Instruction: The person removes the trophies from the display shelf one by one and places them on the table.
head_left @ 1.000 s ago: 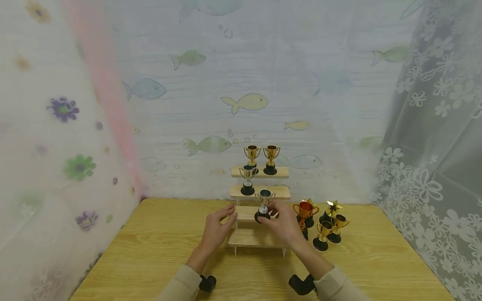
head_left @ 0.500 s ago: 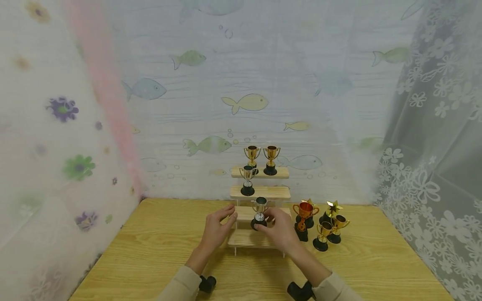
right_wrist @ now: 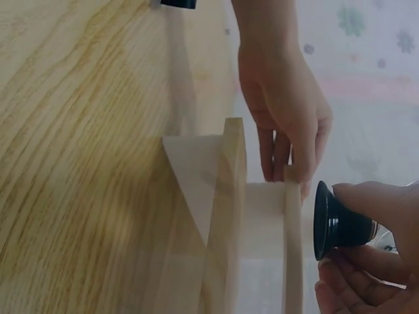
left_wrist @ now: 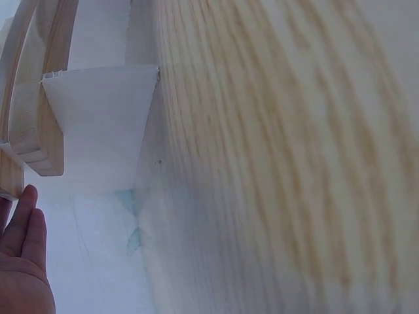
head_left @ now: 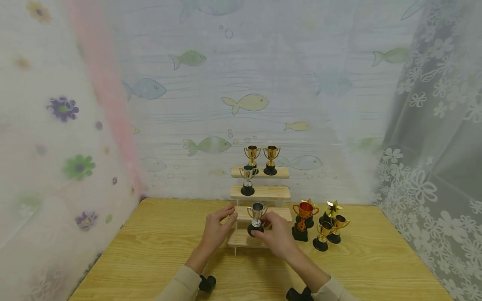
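Observation:
My right hand [head_left: 278, 235] pinches a silver trophy cup [head_left: 257, 212] by its black base [right_wrist: 337, 222], thumb on one side and fingers on the other. The cup is upright before the second-lowest shelf of a tiered wooden display stand [head_left: 246, 239]; in the right wrist view a small gap separates base and shelf edge. My left hand [head_left: 217, 228] holds the left end of that shelf, with fingers on both sides of the board in the right wrist view. Another silver trophy [head_left: 247, 177] stands left on the shelf above. Two gold trophies [head_left: 271, 158] stand on the top shelf.
Right of the stand, an orange-bronze trophy [head_left: 302, 221] stands on the wooden table [head_left: 150, 251]. Beside it are several gold trophies [head_left: 321, 234], some star-topped [head_left: 333, 207]. Printed curtains [head_left: 248, 62] hang behind and at both sides.
My right hand has moved the silver trophy down and slightly left, toward the front of the stand. The left hand and the other trophies stay where they were.

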A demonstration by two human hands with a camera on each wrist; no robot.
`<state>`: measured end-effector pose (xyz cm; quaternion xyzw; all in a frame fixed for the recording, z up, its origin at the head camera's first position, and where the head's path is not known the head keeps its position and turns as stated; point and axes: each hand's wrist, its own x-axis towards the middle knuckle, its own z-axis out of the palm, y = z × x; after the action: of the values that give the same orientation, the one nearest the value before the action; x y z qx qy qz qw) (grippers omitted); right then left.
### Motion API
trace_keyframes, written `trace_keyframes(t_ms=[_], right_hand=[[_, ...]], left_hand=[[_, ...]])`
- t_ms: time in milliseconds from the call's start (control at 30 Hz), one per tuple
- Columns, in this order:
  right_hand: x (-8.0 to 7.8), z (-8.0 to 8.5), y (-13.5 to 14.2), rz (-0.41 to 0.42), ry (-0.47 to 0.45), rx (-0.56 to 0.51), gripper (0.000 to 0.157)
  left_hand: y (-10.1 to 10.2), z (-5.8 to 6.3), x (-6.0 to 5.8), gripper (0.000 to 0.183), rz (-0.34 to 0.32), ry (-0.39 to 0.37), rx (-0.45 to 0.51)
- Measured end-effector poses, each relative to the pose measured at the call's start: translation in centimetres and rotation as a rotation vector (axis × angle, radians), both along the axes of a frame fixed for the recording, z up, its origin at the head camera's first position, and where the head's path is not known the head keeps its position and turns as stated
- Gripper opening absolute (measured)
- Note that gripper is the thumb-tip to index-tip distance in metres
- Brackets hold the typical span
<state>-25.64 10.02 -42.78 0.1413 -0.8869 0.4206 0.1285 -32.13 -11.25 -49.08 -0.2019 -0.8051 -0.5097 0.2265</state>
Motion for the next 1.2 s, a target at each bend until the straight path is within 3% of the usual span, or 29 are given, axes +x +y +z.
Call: trace_keyframes(t_ms=[1200], right_hand=[[0.8, -1.5, -0.7, 0.156, 0.003, 0.063, 0.025]], left_hand=[[-0.1, 0.1, 0.2, 0.035, -0.009, -0.021, 0.003]])
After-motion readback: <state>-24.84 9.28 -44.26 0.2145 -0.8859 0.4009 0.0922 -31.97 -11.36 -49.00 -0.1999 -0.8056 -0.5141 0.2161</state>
